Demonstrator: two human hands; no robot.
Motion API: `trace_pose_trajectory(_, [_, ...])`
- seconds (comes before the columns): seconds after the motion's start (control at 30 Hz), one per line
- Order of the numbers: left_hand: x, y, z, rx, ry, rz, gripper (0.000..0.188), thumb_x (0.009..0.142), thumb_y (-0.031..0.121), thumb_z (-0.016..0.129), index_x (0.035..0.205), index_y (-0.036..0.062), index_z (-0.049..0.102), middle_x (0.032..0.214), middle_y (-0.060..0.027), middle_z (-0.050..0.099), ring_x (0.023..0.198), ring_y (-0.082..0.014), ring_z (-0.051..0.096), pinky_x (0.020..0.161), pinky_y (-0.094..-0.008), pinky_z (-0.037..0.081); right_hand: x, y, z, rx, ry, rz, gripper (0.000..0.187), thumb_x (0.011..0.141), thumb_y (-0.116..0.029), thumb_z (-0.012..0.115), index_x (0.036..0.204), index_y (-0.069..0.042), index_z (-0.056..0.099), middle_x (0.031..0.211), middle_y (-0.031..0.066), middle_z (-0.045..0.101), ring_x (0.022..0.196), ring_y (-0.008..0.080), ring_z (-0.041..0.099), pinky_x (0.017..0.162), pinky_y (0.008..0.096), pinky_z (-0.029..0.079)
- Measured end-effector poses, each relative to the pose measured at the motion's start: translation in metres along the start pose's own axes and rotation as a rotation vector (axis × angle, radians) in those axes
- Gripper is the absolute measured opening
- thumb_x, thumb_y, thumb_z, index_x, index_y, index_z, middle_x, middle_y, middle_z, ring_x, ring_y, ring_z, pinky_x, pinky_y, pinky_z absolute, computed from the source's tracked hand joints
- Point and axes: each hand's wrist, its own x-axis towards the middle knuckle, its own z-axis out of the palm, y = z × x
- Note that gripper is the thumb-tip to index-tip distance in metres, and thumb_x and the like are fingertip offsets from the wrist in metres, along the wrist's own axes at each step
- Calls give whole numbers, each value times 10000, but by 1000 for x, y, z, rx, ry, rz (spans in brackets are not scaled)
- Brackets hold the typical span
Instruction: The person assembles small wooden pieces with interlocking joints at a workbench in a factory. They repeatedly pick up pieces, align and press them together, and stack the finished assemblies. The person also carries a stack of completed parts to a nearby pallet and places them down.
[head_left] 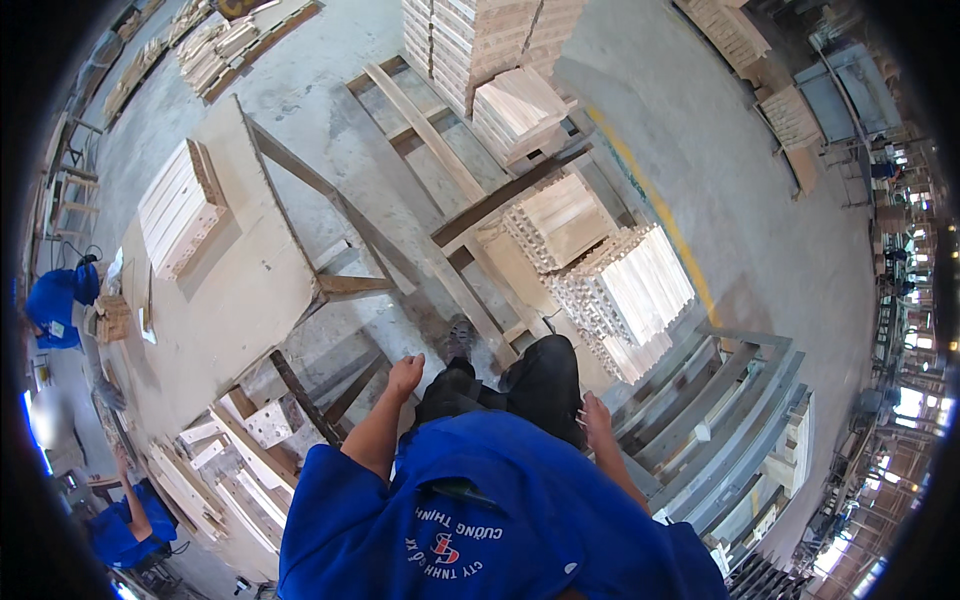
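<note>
My left hand (pixel 405 375) hangs beside my left leg, its fingers curled in loosely with nothing seen in them. It is nearest to the corner of the board-topped table (pixel 270 290) but apart from it. Low by my right thigh, my right hand (pixel 595 414) has its fingers partly bent and apart, holding nothing. In front of it lies a stack of pale wooden strips (pixel 640 290), with a second stack (pixel 562 222) just beyond; both rest on a pallet (pixel 480 265). A bundle of wooden pieces (pixel 182 208) sits on the table.
Tall wood stacks (pixel 490 40) stand on a pallet ahead. At my right is a grey slatted rack (pixel 710 420); at lower left, a pallet of loose wood pieces (pixel 235 450). Two people in blue (pixel 62 305) are at the far left. A yellow line (pixel 660 215) crosses the floor.
</note>
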Motion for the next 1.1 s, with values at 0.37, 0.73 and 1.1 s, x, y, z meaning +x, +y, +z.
trace_pose_trajectory(0.37, [-55,-36,-7,-329,195,-16,508,979,474,590,1098,0,728,953,-139,699,846,-259,624,720,-387,483,-3,4,-6,-231,-151,-29,530,1011,-486,642,1366,-100,569,1168,92,662,968,198,667,760,358,551])
trace_pose_trajectory(0.73, [-157,-74,116,-519,216,-26,573,964,504,571,1103,-24,747,1062,-240,754,1074,-367,712,947,-427,514,-4,71,-104,-326,-224,-95,508,1019,-496,603,1346,-107,586,1202,93,672,961,217,678,733,367,578])
trace_pose_trajectory(1.1, [-264,-130,235,-576,242,49,472,997,415,613,1114,-26,733,944,-66,735,855,-145,652,792,-311,515,36,233,-286,-1426,-544,-921,358,908,-399,621,1033,-72,695,914,235,716,892,434,695,799,555,537])
